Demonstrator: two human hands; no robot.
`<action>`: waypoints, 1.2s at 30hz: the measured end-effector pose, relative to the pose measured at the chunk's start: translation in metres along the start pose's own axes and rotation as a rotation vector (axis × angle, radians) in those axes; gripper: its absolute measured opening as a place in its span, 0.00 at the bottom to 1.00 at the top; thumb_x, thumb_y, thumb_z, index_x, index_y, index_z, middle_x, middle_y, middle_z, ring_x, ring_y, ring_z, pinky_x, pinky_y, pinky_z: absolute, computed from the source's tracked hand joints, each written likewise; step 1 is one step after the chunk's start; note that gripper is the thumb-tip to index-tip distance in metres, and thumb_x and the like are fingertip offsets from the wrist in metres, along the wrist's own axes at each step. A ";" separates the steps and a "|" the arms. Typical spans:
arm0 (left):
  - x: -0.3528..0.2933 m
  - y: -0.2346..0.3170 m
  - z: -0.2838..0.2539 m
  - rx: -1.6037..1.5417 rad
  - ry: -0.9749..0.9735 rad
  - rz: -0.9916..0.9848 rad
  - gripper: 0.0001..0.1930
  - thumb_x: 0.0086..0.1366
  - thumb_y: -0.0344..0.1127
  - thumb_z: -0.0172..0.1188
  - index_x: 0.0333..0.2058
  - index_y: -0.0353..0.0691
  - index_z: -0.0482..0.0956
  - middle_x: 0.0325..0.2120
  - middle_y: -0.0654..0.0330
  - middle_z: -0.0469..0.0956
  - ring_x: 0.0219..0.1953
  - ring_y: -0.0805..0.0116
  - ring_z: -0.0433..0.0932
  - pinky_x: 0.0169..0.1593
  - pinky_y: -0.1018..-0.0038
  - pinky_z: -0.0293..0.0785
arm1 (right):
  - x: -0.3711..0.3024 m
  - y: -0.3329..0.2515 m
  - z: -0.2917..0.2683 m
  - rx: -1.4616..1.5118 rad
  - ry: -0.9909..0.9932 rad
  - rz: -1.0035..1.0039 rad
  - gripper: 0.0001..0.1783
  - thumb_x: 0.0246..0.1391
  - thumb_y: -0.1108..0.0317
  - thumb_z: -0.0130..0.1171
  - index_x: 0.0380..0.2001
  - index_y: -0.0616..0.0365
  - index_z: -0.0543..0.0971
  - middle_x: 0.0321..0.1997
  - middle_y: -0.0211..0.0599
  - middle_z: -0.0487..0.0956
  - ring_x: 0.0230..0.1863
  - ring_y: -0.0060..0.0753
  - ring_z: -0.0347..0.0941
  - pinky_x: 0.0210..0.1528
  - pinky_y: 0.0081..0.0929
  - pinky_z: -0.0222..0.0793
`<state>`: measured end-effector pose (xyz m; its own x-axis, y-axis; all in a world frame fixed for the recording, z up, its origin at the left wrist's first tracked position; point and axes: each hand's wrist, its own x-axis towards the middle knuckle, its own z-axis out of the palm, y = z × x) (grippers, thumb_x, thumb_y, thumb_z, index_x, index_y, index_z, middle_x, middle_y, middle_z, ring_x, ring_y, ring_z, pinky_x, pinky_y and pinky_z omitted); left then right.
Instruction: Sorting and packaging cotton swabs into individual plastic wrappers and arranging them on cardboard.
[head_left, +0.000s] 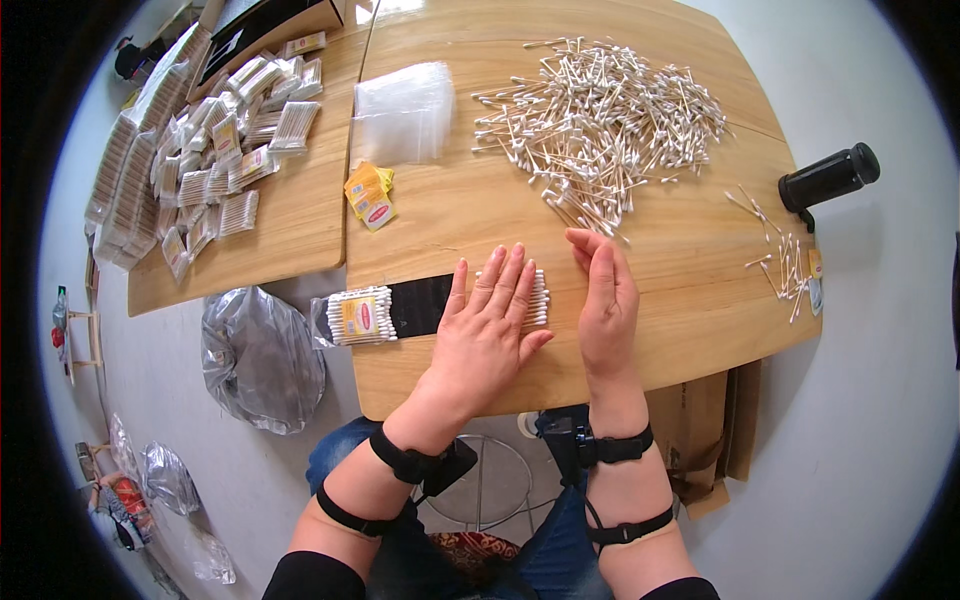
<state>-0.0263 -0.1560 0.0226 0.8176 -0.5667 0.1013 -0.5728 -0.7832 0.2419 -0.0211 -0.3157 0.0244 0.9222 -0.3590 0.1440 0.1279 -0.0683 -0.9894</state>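
Observation:
My left hand (490, 320) lies flat, fingers spread, over a row of cotton swabs (540, 299) near the table's front edge. Most of that row is hidden beneath it. Left of the hand, a black strip (420, 305) stretches along the table to a second row of cotton swabs (383, 312), which has a yellow and red label card (357, 318) on top and clear plastic at its left end. My right hand (608, 310) rests on its edge just right of the swab row, fingers straight and slightly curved, with nothing visible in it.
Loose cotton swabs form a big pile (610, 125) at the back. Clear bags (403, 112) and label cards (371, 194) lie at the left. Packed swab bundles (215, 150) cover the side table. A black bottle (828, 178) lies at the right edge, near scattered swabs (790, 270).

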 end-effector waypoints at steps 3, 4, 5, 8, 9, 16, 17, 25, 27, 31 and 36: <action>0.002 -0.002 0.002 0.013 0.010 -0.021 0.42 0.70 0.57 0.54 0.73 0.36 0.55 0.75 0.50 0.53 0.77 0.55 0.49 0.77 0.50 0.37 | -0.001 0.001 -0.003 0.009 0.006 0.006 0.21 0.77 0.60 0.40 0.50 0.65 0.78 0.49 0.39 0.80 0.54 0.30 0.74 0.59 0.26 0.67; 0.002 -0.004 0.001 0.037 0.024 -0.044 0.43 0.70 0.58 0.54 0.73 0.35 0.55 0.75 0.49 0.53 0.77 0.55 0.48 0.77 0.50 0.37 | -0.001 0.001 -0.003 0.020 0.005 0.008 0.21 0.77 0.60 0.40 0.50 0.66 0.78 0.50 0.40 0.80 0.54 0.30 0.74 0.59 0.27 0.68; 0.002 -0.006 -0.001 0.040 0.023 -0.043 0.43 0.70 0.58 0.54 0.73 0.35 0.55 0.75 0.49 0.53 0.77 0.55 0.48 0.77 0.50 0.37 | -0.001 0.001 -0.002 0.023 0.006 0.009 0.21 0.77 0.60 0.40 0.50 0.66 0.78 0.50 0.40 0.80 0.54 0.30 0.74 0.59 0.27 0.68; 0.000 -0.016 -0.010 -0.072 -0.061 -0.022 0.47 0.65 0.59 0.61 0.72 0.36 0.55 0.73 0.48 0.55 0.76 0.53 0.51 0.77 0.53 0.40 | -0.002 0.001 -0.001 0.076 0.013 0.034 0.21 0.77 0.59 0.41 0.50 0.66 0.78 0.51 0.40 0.79 0.53 0.30 0.74 0.60 0.27 0.69; 0.002 -0.020 -0.014 -0.074 -0.061 -0.019 0.47 0.65 0.59 0.61 0.72 0.36 0.55 0.73 0.48 0.55 0.76 0.53 0.51 0.77 0.53 0.40 | -0.001 0.000 -0.001 0.081 0.013 0.035 0.21 0.77 0.59 0.41 0.50 0.66 0.78 0.51 0.40 0.79 0.53 0.29 0.74 0.60 0.27 0.69; 0.010 -0.030 -0.020 -0.212 -0.032 0.038 0.46 0.59 0.53 0.69 0.69 0.34 0.62 0.70 0.49 0.63 0.73 0.52 0.59 0.75 0.55 0.52 | -0.002 0.001 0.001 0.067 0.018 0.029 0.21 0.77 0.59 0.41 0.48 0.65 0.78 0.47 0.37 0.79 0.49 0.29 0.75 0.55 0.27 0.72; 0.010 -0.031 -0.017 -0.211 -0.001 0.034 0.44 0.59 0.52 0.69 0.68 0.34 0.63 0.69 0.49 0.63 0.72 0.52 0.60 0.75 0.55 0.53 | -0.003 0.000 0.000 0.067 0.017 0.030 0.21 0.77 0.59 0.41 0.48 0.65 0.78 0.47 0.37 0.79 0.49 0.29 0.75 0.55 0.27 0.72; 0.001 -0.024 0.001 -0.112 0.063 -0.002 0.39 0.68 0.51 0.59 0.70 0.36 0.60 0.72 0.50 0.60 0.75 0.54 0.55 0.76 0.56 0.46 | -0.009 -0.011 -0.020 -0.424 -0.163 -0.176 0.20 0.66 0.67 0.55 0.19 0.61 0.81 0.22 0.40 0.75 0.28 0.40 0.72 0.32 0.35 0.67; 0.000 -0.023 0.003 -0.028 0.032 0.011 0.35 0.73 0.50 0.53 0.72 0.38 0.59 0.73 0.52 0.57 0.76 0.56 0.52 0.77 0.56 0.42 | -0.009 -0.013 -0.021 -0.466 -0.189 -0.206 0.18 0.64 0.68 0.56 0.19 0.60 0.81 0.22 0.40 0.76 0.27 0.42 0.72 0.32 0.37 0.67; -0.001 -0.022 0.004 -0.035 0.041 -0.016 0.32 0.74 0.47 0.51 0.71 0.39 0.60 0.73 0.53 0.57 0.76 0.56 0.52 0.77 0.56 0.42 | -0.011 -0.012 -0.018 -0.554 -0.222 -0.261 0.16 0.61 0.69 0.59 0.19 0.58 0.82 0.22 0.39 0.76 0.27 0.43 0.71 0.31 0.38 0.67; 0.000 -0.020 0.005 -0.055 0.055 -0.021 0.31 0.74 0.46 0.50 0.71 0.38 0.61 0.73 0.52 0.58 0.76 0.56 0.54 0.77 0.55 0.42 | -0.011 -0.010 -0.018 -0.530 -0.190 -0.249 0.16 0.61 0.70 0.59 0.18 0.58 0.82 0.22 0.38 0.75 0.27 0.42 0.71 0.31 0.38 0.67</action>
<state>-0.0150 -0.1416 0.0128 0.8324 -0.5340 0.1481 -0.5524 -0.7789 0.2969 -0.0391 -0.3277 0.0329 0.9431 -0.1032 0.3160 0.1944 -0.6001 -0.7760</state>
